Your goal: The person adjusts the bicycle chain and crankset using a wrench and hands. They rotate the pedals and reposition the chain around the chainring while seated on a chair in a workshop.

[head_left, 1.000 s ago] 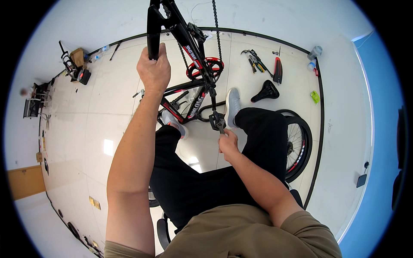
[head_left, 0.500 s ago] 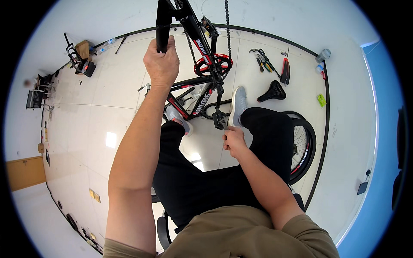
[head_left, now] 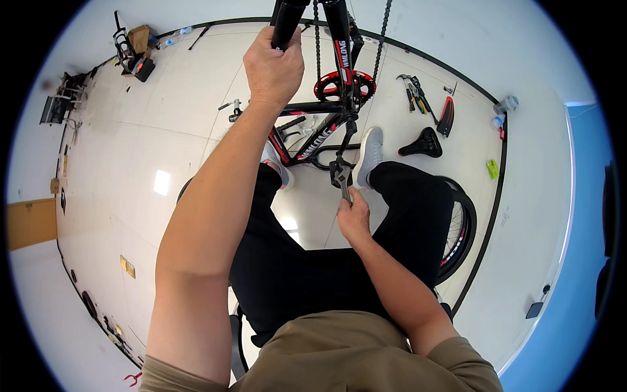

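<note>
Slip risk: my main worry is the wrench (head_left: 344, 179) jumping off the pedal (head_left: 334, 181); likely cause would be a loose or half-seated bite. I can't tell from here how well its head sits.
Crank risk: the crank arm (head_left: 346, 140) could swing under load, since I see no hand holding it. That could take the pedal into the right shoe (head_left: 370, 153) just beside it.
Frame risk: the bike frame (head_left: 318, 138) could roll or tip if the left grip eases while the right pulls; I see no stand under it.
Left hand (head_left: 274, 68): fingers wrapped round a black frame tube (head_left: 288, 26) at the far side, arm stretched out. No gap I can see.
Right hand (head_left: 354, 215): closed round the wrench handle, nearer than the pedal; wrench head points far, over the pedal. Fingertips mostly hidden.
Pedal position: near end of the crank arm, between the knees, slightly right of centre.
Drivetrain: red chainring (head_left: 328, 87) on the far side of the crank, chain (head_left: 318, 49) running up from it.
Floor, right: saddle (head_left: 423, 144) past the right shoe, hand tools (head_left: 415, 95) farther off, wheel (head_left: 465, 225) beside the right leg.
</note>
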Available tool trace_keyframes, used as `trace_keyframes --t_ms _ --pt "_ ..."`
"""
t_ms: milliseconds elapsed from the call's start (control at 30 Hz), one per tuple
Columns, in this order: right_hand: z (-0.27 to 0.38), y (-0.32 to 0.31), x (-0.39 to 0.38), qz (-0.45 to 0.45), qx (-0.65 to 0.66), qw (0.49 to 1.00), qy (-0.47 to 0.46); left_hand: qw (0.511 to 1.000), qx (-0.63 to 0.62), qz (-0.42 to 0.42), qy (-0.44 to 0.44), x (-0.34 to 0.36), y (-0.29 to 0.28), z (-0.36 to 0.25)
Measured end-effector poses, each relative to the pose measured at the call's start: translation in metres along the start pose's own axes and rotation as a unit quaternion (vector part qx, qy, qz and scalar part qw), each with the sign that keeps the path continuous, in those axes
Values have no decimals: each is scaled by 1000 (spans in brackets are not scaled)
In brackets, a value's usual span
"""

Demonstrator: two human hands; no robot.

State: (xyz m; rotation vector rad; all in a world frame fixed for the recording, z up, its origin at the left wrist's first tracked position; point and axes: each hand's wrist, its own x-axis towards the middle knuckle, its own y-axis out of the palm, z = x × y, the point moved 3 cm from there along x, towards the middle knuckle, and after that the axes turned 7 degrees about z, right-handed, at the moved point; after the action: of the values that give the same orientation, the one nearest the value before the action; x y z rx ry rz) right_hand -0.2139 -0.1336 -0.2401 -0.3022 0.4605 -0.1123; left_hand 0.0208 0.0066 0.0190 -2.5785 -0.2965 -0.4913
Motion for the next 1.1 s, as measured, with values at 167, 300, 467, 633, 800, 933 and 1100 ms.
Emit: trace_keyframes --t_ms 167,300,467,633,800,933,1100 --pt "2 1 -7 42 4 996 83 1000 19 -3 4 0 1 -1" --pt "5 -1 -8 -9 51 995 84 999 23 -9 20 1 0 1" --pt "14 -27 -1 -100 163 976 106 1000 24 -10 2 1 1 3" --pt "10 -39 9 -92 370 880 282 999 30 -14 8 -1 1 1" --pt "10 -27 7 -76 451 834 309 1000 16 -9 9 -3 0 2" --pt "34 -30 -21 23 426 873 235 1000 17 -5 12 -2 0 1" --pt "33 -27 -31 16 437 870 226 1000 20 -7 13 -2 0 1"
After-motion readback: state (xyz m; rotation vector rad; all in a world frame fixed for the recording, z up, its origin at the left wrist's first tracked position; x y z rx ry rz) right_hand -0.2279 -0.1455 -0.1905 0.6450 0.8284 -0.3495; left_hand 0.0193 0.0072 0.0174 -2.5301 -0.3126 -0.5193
